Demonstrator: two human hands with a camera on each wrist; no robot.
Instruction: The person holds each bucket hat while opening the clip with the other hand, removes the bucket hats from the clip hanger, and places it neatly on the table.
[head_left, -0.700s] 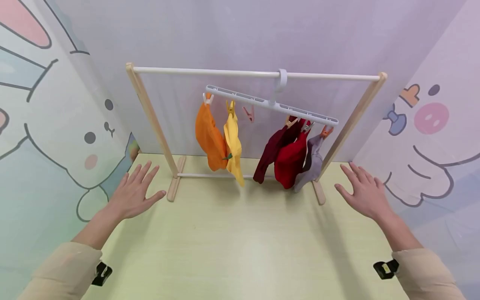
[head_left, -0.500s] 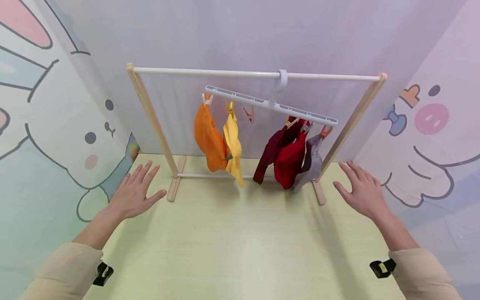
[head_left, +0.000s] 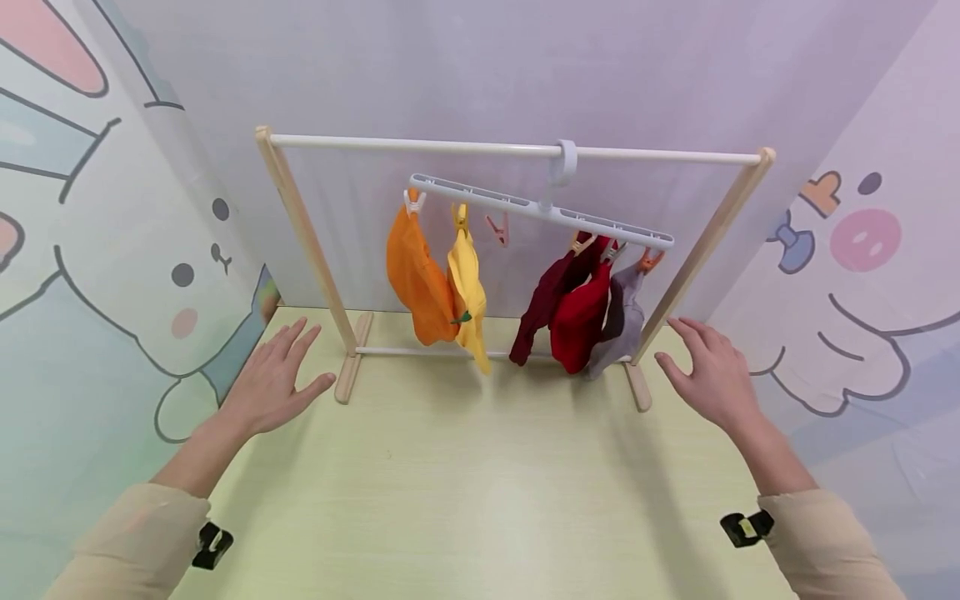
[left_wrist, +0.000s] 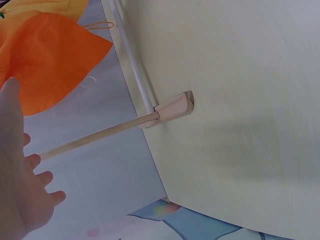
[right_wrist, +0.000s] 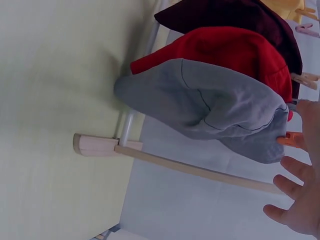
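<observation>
My left hand (head_left: 272,379) hovers left of the drying rack's left post, fingers spread, holding nothing. On the other side, my right hand (head_left: 708,375) is held out beside the right post, also with nothing in it. A pale clip hanger (head_left: 487,197) hangs tilted from the rack's top bar, its right end lower. Pegs hold an orange hat (head_left: 420,283) and a yellow hat (head_left: 467,279) at its left. At its right hang a dark maroon hat (head_left: 547,296), a red hat (head_left: 581,325) and a grey hat (right_wrist: 210,100), whose orange peg (right_wrist: 290,139) overlaps my right fingers in the right wrist view.
The wooden rack has a left post (head_left: 307,242), a right post (head_left: 705,246), a white top bar (head_left: 375,144) and feet on the pale table (head_left: 450,483). A pink peg (head_left: 498,229) hangs without cloth mid-hanger. Cartoon-printed walls (head_left: 180,242) stand close on both sides.
My right hand has moved left, closer to the rack's right post. The left hand has barely shifted. The hanger and its hats have swung slightly.
</observation>
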